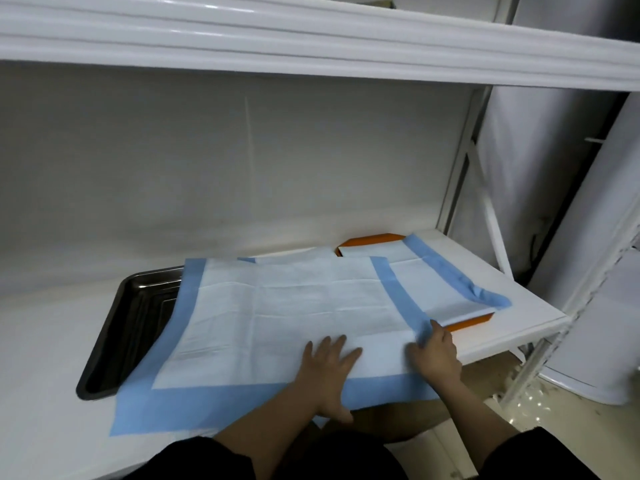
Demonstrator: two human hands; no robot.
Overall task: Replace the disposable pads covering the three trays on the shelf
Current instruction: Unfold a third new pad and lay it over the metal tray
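Observation:
A large white pad with a blue border (277, 317) lies spread across the middle of the white shelf (41, 358). It hides whatever is under it, and its near edge hangs over the shelf front. My left hand (329, 365) rests flat on its near part, fingers spread. My right hand (433, 355) pinches the pad's right blue border. A dark metal tray (131, 327) sits bare at the left, partly under the pad. At the right an orange tray (471, 322) is covered by a second blue-bordered pad (429, 282).
An upper white shelf (311, 39) overhangs close above. The white back wall (242, 168) closes the rear. The shelf's right end stops at a white frame post (464, 161), with white appliances (588, 237) and floor beyond.

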